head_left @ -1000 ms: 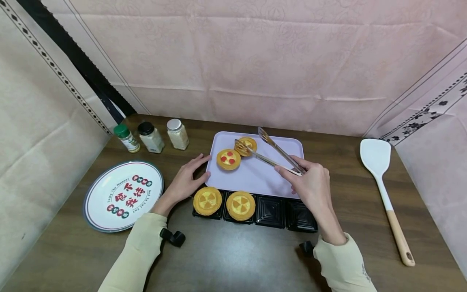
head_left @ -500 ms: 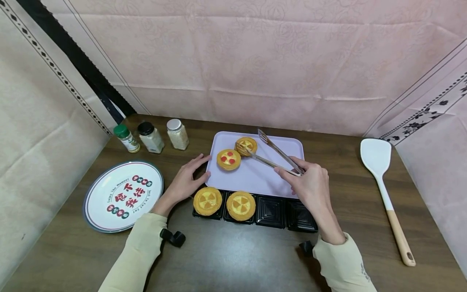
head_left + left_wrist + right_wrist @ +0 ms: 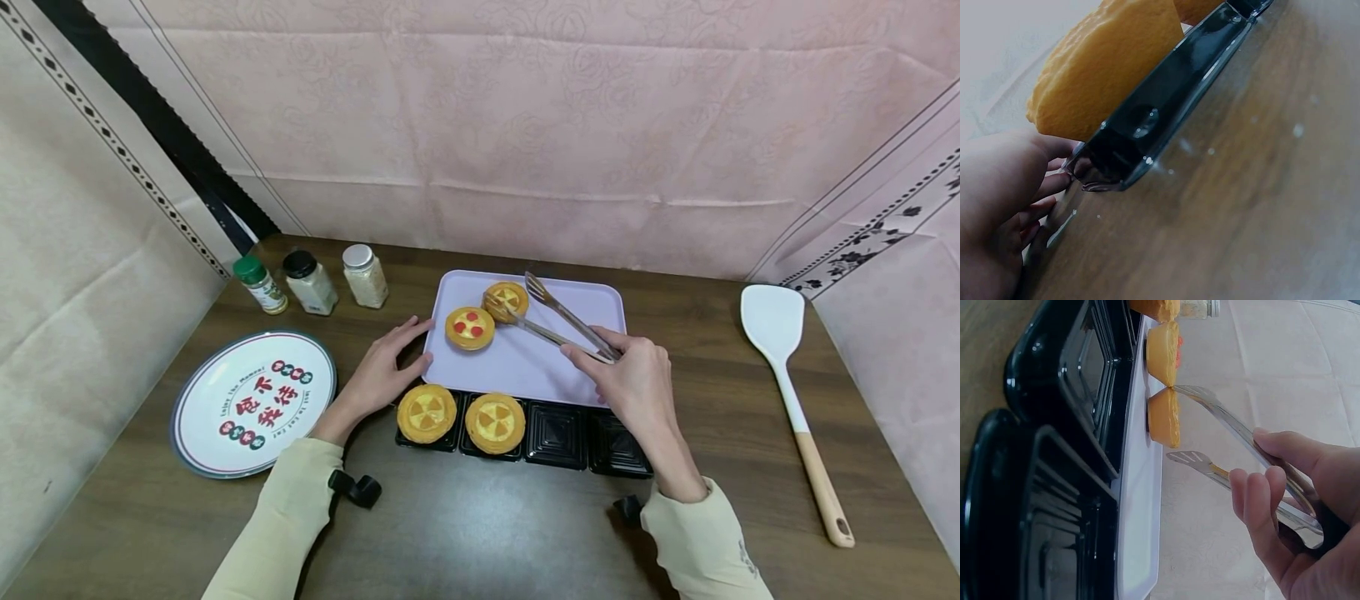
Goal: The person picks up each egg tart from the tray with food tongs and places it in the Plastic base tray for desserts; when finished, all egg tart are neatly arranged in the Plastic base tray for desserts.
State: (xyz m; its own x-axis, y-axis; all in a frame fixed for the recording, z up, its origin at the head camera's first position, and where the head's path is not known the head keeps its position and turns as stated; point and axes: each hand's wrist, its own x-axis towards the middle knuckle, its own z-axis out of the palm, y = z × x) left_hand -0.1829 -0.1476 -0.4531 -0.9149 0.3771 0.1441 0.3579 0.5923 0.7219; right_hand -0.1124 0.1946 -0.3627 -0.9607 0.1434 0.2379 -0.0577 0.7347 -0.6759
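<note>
My right hand (image 3: 633, 375) grips metal tongs (image 3: 572, 320) over the lavender tray (image 3: 517, 371). One tong tip overlaps the rear yellow tart (image 3: 512, 292) in the head view; the other is spread to its right. In the right wrist view, the tips straddle this tart (image 3: 1163, 419), one right at its upper side and the other a little apart. A tart with red dots (image 3: 470, 327) sits beside it on the tray. My left hand (image 3: 384, 371) has its fingers relaxed along the tray's left edge, holding nothing.
In front of the tray stands a black mould strip (image 3: 555, 435) with two larger yellow tarts (image 3: 427, 412) in its left compartments. A round white plate (image 3: 225, 392) lies left, three seasoning jars (image 3: 366, 277) stand behind it, and a white spatula (image 3: 780, 350) lies right.
The right hand has shifted slightly left and down. The far arm of the tongs has come down and inward a little toward the rear tart. The left hand stays put.
</note>
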